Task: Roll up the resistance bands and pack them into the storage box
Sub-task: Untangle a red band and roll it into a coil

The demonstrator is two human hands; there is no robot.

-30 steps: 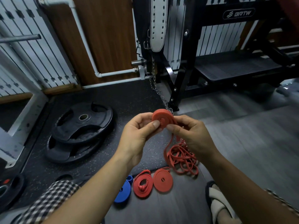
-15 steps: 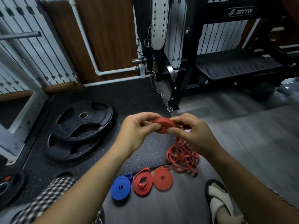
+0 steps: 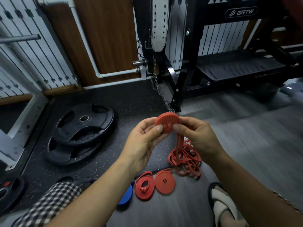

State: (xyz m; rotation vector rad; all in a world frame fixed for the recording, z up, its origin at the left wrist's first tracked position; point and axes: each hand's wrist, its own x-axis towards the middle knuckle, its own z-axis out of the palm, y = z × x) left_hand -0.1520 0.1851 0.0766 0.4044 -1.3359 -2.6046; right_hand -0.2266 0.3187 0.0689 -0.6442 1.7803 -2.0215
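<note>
Flat disc of partly wound red rubber resistance band (image 3: 167, 120), held upright in the air above the near edge of the black speckled rubber mat (image 3: 131, 104). Left hand (image 3: 144, 140): thumb and fingers pinch the disc's left rim. Right hand (image 3: 196, 136): thumb and fingers pinch its right rim, where the unwound strip (image 3: 178, 145) leaves the disc. The strip hangs down into a loose red tangle (image 3: 185, 159) lying where the mat meets the grey plank floor (image 3: 246, 136).

Apparently done: three coils side by side on the grey floor, namely a tight red coil (image 3: 164, 181), a looser red coil (image 3: 144, 185) and a blue coil (image 3: 127, 196) partly hidden by the left forearm.

Judged left: winding in the tangle, then packing every coil. No storage box is in view
</note>
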